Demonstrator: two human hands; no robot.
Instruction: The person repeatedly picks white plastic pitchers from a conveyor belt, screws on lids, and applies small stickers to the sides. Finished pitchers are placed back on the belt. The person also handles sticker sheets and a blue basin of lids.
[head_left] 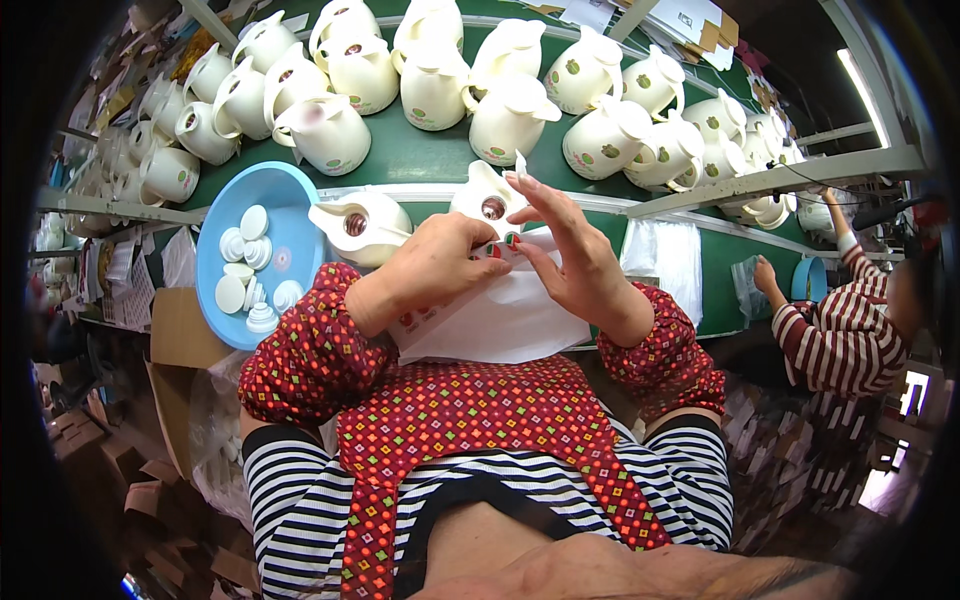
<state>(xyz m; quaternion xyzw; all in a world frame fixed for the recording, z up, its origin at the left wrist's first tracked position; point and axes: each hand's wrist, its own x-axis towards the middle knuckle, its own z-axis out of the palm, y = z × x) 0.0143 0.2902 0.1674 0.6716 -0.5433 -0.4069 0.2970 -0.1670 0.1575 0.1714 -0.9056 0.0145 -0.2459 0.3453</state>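
Note:
A white sheet [500, 318] with red printing at its left side lies over my lap, up against the bench. My left hand [430, 262] is closed, its fingertips pinching at the sheet's upper edge. My right hand [575, 250] has its fingers apart, the thumb by that same edge. Small red-and-green patches show at both thumb tips; whether they are stickers or nails is unclear. A white pointed tip stands by the right index finger, and I cannot tell if it is held. Just beyond are a cream jug [380, 228] and a second jug [482, 183], both with open tops.
To the left, a blue basin [212, 250] holds several white lids [255, 221]. Rows of cream jugs [335, 140] stand on the green bench [410, 165]. Clear plastic bags [665, 262] lie to the right. A co-worker in a striped sleeve [815, 345] sits farther right. Metal posts cross the bench.

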